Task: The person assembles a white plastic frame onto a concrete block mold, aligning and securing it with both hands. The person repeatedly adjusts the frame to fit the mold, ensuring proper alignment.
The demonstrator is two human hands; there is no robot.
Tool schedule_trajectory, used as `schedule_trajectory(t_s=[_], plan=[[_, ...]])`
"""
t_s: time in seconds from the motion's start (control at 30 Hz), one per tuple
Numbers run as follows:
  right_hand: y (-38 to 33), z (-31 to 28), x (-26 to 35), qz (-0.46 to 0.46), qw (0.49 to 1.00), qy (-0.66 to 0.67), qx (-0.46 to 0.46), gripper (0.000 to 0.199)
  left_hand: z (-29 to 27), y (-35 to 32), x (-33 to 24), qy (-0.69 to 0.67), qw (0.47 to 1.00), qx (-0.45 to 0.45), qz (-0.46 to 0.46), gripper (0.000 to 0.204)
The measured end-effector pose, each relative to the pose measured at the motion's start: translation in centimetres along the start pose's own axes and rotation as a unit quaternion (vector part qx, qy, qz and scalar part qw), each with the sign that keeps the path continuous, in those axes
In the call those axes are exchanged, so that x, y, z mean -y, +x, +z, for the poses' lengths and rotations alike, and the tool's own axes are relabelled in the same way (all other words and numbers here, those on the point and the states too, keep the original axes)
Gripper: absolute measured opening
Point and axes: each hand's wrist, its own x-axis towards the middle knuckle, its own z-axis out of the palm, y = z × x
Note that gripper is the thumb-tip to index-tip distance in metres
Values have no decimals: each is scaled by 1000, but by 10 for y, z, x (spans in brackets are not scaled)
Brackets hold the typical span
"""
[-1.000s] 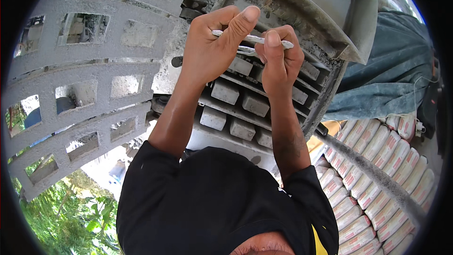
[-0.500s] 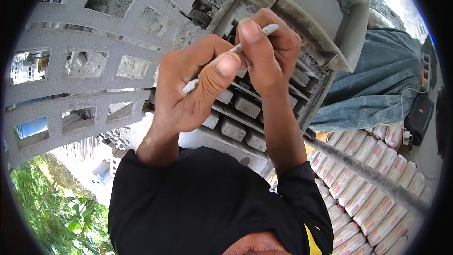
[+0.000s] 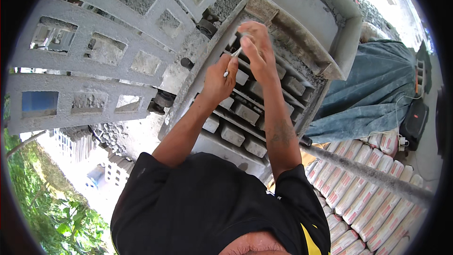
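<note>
Closed in a pinch, my left hand (image 3: pixel 219 78) grips a thin whitish stick-like piece (image 3: pixel 237 53); one pale end pokes out beside its fingers. Its exact kind does not show. My right hand (image 3: pixel 259 49) is at the piece's other end, thumb close to it. Motion smears the right fingers, so I cannot tell whether they grip it. Both hands are above a grey metal block mould (image 3: pixel 247 112) with rows of raised rectangular cores, crusted with cement. Behind them lies a trough-like metal tray (image 3: pixel 302 7).
Hollow concrete blocks (image 3: pixel 101 82) stand stacked at the left. A dusty green tarp (image 3: pixel 363 89) covers something at the right, beside a black speaker-like box (image 3: pixel 416 122). A cement-crusted bar (image 3: pixel 373 172) crosses in front of stacked filled bags (image 3: pixel 363 203). Plants (image 3: pixel 61 217) grow at lower left.
My hands have moved away from me, down toward the mould. My left hand shifted right and forward, still holding the stick-like piece. My right hand's fingers have moved from their pinch and are blurred.
</note>
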Motion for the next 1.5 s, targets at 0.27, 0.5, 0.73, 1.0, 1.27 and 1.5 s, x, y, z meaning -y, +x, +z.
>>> schedule_trajectory(t_s=[0.27, 0.5, 0.73, 1.0, 1.27, 1.5], plan=[[-151, -71, -7, -8, 975, 5, -223, 44, 23, -25, 54, 13, 997, 37, -66, 28], [-231, -93, -8, 89, 940, -8, -331, 43, 28, -15, 65, 8, 998, 6, -54, 27], [-210, -68, -10, 66, 943, 13, -326, 32, 26, -7, 72, 16, 998, 16, -50, 30], [-191, -57, -8, 88, 959, -40, -267, 28, 29, -8, 65, -64, 993, -61, -82, 35], [-200, -67, -18, 83, 963, -1, -257, 27, 23, -6, 59, -77, 990, -73, -94, 36], [-217, -66, -23, 142, 953, 2, -269, 23, 28, -12, 55, -47, 992, -83, -80, 32]])
